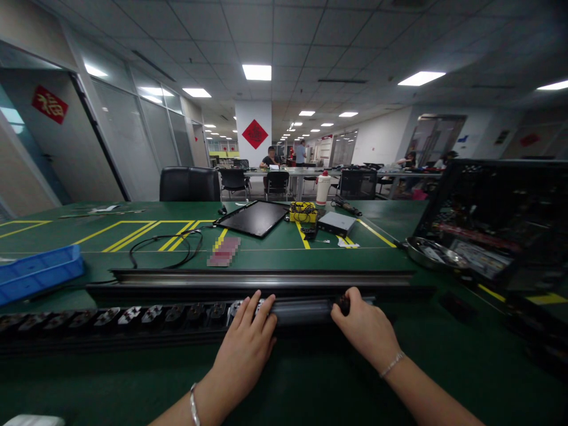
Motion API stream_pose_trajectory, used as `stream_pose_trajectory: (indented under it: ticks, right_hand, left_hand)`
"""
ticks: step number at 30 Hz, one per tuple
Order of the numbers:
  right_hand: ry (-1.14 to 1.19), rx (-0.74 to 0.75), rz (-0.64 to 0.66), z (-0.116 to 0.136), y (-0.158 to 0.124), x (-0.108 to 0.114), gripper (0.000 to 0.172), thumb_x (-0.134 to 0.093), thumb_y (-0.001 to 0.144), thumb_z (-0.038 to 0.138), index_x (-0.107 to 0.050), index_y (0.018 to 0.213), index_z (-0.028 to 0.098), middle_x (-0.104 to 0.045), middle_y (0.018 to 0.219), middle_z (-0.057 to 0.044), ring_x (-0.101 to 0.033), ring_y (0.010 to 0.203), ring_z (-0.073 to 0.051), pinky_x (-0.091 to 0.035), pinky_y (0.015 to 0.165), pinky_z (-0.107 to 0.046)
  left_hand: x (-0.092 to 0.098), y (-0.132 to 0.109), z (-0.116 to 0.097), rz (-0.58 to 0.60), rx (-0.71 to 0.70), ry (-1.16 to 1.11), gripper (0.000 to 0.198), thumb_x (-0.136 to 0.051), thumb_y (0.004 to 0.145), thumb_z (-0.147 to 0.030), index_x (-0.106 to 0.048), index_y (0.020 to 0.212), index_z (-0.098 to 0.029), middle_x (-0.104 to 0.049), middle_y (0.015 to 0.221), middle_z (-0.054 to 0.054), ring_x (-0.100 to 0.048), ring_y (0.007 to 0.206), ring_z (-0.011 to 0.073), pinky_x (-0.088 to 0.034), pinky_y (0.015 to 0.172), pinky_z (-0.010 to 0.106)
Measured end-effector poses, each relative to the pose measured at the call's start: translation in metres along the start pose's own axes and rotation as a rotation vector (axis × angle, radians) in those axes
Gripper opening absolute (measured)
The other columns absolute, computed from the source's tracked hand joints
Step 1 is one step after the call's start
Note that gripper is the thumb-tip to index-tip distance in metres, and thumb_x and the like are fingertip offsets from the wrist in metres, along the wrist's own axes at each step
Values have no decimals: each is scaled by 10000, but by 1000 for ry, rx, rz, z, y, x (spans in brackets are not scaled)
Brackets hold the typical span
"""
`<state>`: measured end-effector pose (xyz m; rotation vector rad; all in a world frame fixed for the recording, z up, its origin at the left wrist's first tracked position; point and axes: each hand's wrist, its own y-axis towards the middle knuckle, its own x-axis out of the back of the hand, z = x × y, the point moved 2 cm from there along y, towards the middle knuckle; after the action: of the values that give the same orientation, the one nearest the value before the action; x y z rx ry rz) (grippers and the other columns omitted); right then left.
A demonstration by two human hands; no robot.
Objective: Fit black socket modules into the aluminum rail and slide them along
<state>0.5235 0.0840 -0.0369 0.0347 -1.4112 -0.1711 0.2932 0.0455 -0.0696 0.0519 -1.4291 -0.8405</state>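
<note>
- Pressing on a power strip (177, 313) with the left hand (243, 346), laid open over the sockets nearest its smooth grey section (302, 312).
- Pinching a small dark piece (342, 304) with the right hand (369, 328), toward the strip's right end; impossible to tell whether attached.
- Running lengthwise left to right across the desk (319, 384), just beyond both wrists, with sockets stretching leftward from the left hand, the nearer one.
- Lying parallel to a long rail (266, 278) behind the strip.

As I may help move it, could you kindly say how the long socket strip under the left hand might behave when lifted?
The socket strip looks straight, so it is probably stiff. Running past the picture's left edge, it may be unwieldy one-handed. Its low, channel-like body seems unlikely to roll.
</note>
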Motion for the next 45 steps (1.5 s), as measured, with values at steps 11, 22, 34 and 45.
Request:
stream_pose_trajectory:
  ticks: [11, 22, 34, 45]
  right_hand:
    - [-4, 12, -15, -3, 0, -1, 151, -379, 843, 347, -435, 859, 207, -645, 680, -44, -642, 661, -211, -366, 601, -288]
    - [36, 35, -41, -6, 3, -5, 161, -398, 822, 350, -458, 847, 202, -651, 671, -37, -633, 699, -201, -333, 871, -391]
    - [34, 24, -14, -5, 2, -3, 163, -385, 831, 348, -452, 863, 202, -647, 693, -41, -634, 699, -213, -370, 723, -340]
    - [28, 18, -24, -8, 4, 0, 126, -392, 813, 330, -433, 799, 212, -644, 715, -59, -639, 715, -228, -362, 639, -303]
  left_hand:
    - [-1, -2, 0, -2, -3, 10, 266, -545, 823, -234, -574, 1087, -223, -442, 1384, 49, -334, 1308, 292, -333, 1057, 471]
    - [-1, -1, 0, -11, 1, 12, 253, -546, 816, -231, -582, 1066, -224, -458, 1371, 43, -352, 1297, 297, -344, 1049, 476]
    - [1, 1, 0, 0, -3, 19, 248, -534, 820, -235, -585, 1062, -222, -460, 1371, 44, -362, 1290, 303, -354, 1042, 477]
    - [0, 1, 0, 5, 5, 11, 251, -538, 814, -234, -590, 1059, -225, -460, 1370, 38, -366, 1288, 301, -357, 1039, 479]
